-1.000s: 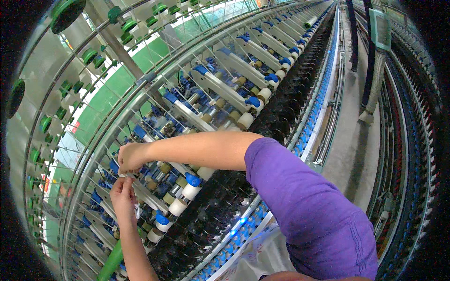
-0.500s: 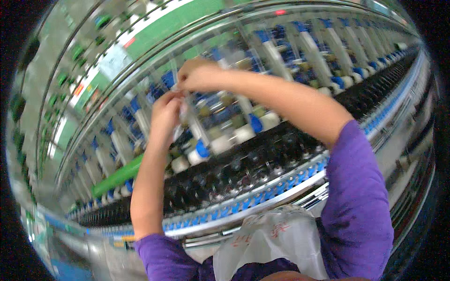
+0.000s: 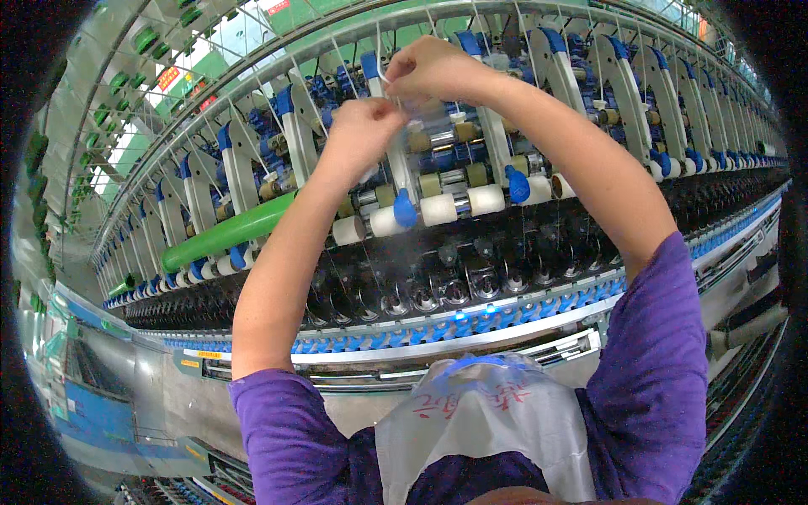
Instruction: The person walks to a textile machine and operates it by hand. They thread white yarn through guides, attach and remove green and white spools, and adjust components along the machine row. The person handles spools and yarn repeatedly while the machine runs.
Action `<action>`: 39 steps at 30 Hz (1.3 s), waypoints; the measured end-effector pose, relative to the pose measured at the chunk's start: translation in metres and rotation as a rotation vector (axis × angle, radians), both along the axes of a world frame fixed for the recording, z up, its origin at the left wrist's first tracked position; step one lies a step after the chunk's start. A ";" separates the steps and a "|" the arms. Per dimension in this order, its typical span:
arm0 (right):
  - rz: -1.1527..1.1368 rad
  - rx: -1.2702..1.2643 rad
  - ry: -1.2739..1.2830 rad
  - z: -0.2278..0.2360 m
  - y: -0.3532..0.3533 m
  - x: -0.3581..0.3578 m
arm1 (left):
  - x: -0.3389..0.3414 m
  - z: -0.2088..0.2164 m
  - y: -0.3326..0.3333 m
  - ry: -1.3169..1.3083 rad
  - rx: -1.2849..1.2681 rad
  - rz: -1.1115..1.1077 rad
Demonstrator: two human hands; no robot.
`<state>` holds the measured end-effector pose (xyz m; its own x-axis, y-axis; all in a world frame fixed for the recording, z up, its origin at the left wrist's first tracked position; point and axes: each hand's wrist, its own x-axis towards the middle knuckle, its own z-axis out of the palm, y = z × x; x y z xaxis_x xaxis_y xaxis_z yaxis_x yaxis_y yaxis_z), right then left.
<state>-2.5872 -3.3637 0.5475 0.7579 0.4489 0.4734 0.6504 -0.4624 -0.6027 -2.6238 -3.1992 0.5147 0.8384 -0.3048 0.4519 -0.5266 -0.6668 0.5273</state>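
Observation:
Both my hands are raised over the drafting part of a long spinning frame, close together. My right hand [image 3: 439, 72] is closed in a pinch, with a thin white roving strand [image 3: 380, 57] running up from its fingertips. Just below and to its left, my left hand [image 3: 364, 133] has thumb and forefinger pressed together; what they hold is too small to make out. Under the hands are a grey arm with a blue end, metal and tan rollers [image 3: 465, 132], and a row of white rollers [image 3: 438, 209] with blue clips [image 3: 405, 208] between.
A green tube [image 3: 227, 234] lies along the machine beside my left forearm. Below the rollers run black spindle parts [image 3: 454, 290] and a blue-edged rail [image 3: 412, 335]. Thin rods and green bobbin holders [image 3: 147, 40] stand above. A pale apron [image 3: 488, 412] covers my front.
The view has shifted and steadied, so the machine appears clearer. My hands show farther right and higher, a little apart, where before they met at the fingertips.

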 end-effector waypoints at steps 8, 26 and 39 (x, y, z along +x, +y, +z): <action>-0.366 -0.122 -0.513 -0.010 -0.008 0.040 | 0.008 -0.008 -0.028 -0.419 0.911 0.098; -0.407 -0.216 -0.396 0.025 -0.027 0.018 | 0.091 -0.006 -0.072 -0.150 1.295 0.135; -0.395 -0.179 -0.529 0.000 -0.021 0.039 | -0.006 0.020 -0.026 -0.295 0.852 0.026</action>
